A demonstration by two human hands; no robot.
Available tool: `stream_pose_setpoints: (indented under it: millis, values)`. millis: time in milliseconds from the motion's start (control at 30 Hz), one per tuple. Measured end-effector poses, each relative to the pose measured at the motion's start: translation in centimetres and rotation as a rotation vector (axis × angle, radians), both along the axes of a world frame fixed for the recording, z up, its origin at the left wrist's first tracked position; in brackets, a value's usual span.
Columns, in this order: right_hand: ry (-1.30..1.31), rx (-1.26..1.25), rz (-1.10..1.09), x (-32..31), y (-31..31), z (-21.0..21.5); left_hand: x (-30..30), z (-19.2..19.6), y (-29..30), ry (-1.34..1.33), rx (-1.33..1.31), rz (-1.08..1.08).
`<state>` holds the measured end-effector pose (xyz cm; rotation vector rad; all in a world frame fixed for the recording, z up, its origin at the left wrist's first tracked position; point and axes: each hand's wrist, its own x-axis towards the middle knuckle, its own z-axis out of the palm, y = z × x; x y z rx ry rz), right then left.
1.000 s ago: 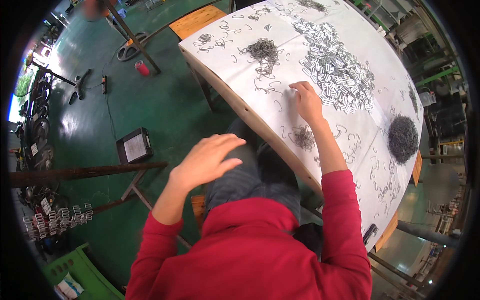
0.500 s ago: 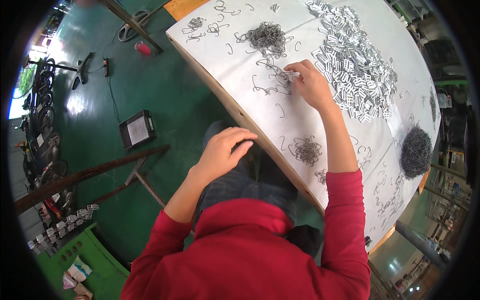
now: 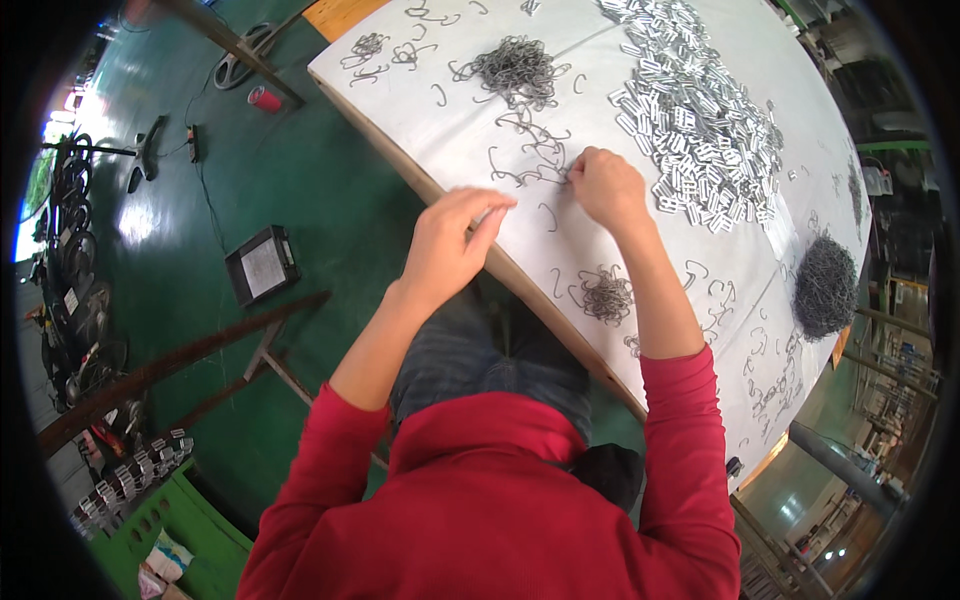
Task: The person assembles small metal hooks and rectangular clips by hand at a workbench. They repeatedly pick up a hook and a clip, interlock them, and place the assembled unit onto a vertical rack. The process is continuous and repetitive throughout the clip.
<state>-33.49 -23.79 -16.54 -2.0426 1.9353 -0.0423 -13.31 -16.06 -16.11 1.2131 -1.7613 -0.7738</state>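
The right hand (image 3: pixel 607 186) rested closed on loose wire hooks (image 3: pixel 530 165) on the white table (image 3: pixel 640 250). The left hand (image 3: pixel 450 245) hovered at the table's near edge, fingers extended.

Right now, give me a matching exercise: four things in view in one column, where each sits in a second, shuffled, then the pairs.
Things:
1. right hand
2. left hand
3. heap of shiny flat clips
4. round dark wire bundle

Places:
A. far right of the white table
B. table's far side, beyond the right hand
C. over the table's near edge
D. on loose wire hooks mid-table

Pairs: 1-D, 2-C, 3-B, 4-A
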Motion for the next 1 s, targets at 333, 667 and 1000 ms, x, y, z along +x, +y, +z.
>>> stream_pose_setpoints:
  millis: [333, 667, 1000]
  values:
    - [-0.241, -0.245, -0.071, -3.4, 6.0, -0.7, -14.0, -3.3, -17.2, -0.396, -0.272, -0.055]
    - [-1.224, 0.040, -0.542, -8.7, 9.1, 0.5, -13.7, -3.1, -10.3, -0.365, -0.125, -0.250]
    - [-1.400, -0.049, -0.644, -9.0, 10.2, 2.1, -13.1, -2.7, -8.0, -0.350, -0.057, -0.189]
